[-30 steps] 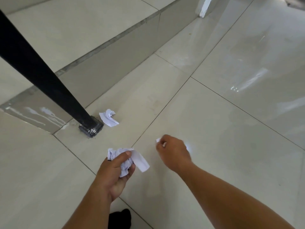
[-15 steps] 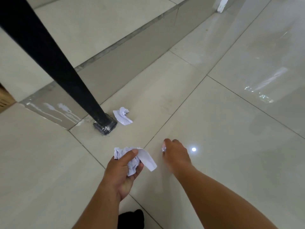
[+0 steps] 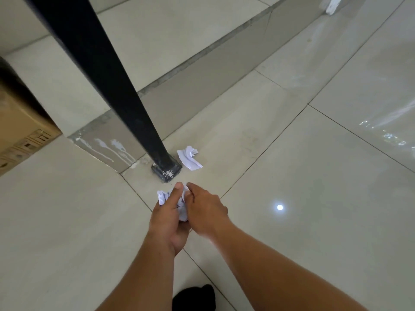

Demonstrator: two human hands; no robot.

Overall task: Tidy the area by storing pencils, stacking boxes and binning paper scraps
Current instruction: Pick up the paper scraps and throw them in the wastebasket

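Observation:
My left hand (image 3: 169, 217) grips a wad of crumpled white paper scraps (image 3: 182, 212) above the tiled floor. My right hand (image 3: 205, 211) presses against that wad from the right, its fingers closed on the paper. A further crumpled white paper scrap (image 3: 189, 157) lies on the floor just beyond my hands, right beside the foot of a black metal leg. No pencils or bin are in view.
The black metal leg (image 3: 105, 86) slants up to the top left from its foot (image 3: 166, 171). A cardboard box (image 3: 20, 131) stands at the left edge. A raised tiled step (image 3: 202, 72) runs diagonally behind. A dark shoe (image 3: 195, 297) shows at the bottom.
My right hand has moved left from the floor and joined my left hand on the paper wad. The view has shifted closer to the black leg, revealing the cardboard box.

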